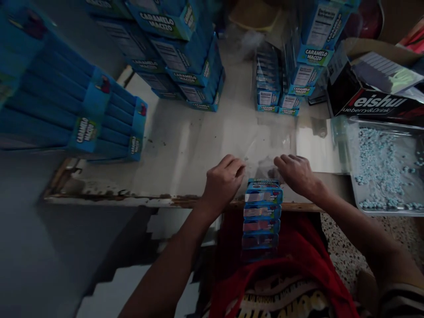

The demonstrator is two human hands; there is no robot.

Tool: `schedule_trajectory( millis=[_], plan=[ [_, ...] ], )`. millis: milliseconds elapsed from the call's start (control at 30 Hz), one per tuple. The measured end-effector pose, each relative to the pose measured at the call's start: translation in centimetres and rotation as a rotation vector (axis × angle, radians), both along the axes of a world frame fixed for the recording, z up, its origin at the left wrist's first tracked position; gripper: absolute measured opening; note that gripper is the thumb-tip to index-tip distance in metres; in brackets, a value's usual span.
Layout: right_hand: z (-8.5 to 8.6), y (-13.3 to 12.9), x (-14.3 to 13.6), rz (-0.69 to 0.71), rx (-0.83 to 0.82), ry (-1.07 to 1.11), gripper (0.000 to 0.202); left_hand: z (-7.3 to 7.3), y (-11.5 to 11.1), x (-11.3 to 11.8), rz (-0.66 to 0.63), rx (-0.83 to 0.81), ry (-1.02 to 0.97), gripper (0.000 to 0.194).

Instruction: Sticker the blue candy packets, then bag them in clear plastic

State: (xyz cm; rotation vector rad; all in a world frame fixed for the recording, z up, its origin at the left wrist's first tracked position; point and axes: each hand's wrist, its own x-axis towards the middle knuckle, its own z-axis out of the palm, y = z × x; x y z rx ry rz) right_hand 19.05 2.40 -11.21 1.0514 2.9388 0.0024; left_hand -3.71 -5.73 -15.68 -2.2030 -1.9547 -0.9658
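Observation:
A row of small blue candy boxes (pixel 262 212) runs from the table's front edge back toward my red apron. Clear plastic film (pixel 261 165) lies at the row's far end, between my hands. At its left, my left hand (pixel 225 176) is closed, fingertips pinched at the film's edge. My right hand (pixel 294 171) is closed too, on the other side, with its fingers curled at the film. Both hands are beyond the far end of the row, one on each side.
Stacked blue display boxes stand at the left (pixel 109 119), back left (pixel 195 79) and back right (pixel 306 66) of the white table (pixel 198 137). A black carton (pixel 371 99) and a metal tray (pixel 356 194) of pale blue candies are at the right.

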Motion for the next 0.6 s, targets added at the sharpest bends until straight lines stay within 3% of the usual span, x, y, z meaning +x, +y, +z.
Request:
schedule_trajectory(
  millis=[133, 233, 400, 500, 600],
  plan=[
    [-0.8, -1.6, 1.9, -0.111, -0.050, 0.072, 0.013, 1.7, -0.9, 0.2, -0.124, -0.124, -0.066, 0.020],
    [0.4, -1.7, 1.7, -0.157, -0.176, 0.092, 0.018, 3.7, -1.5, 0.0, -0.198, -0.156, -0.014, 0.021],
    [4.1, -3.0, 1.4, -0.122, -0.218, 0.255, 0.026, 6.3, -3.8, 0.4, -0.032, 0.022, 0.187, 0.023],
    [4.9, -5.7, 1.2, -0.150, -0.176, 0.338, 0.026, 5.8, -5.8, 1.6, 0.084, 0.096, 0.019, 0.016],
    [4.0, -8.5, 0.8, -0.240, 0.005, 0.493, 0.024, 3.8, -7.2, 3.5, 0.288, 0.257, -0.217, 0.006]
  ],
)
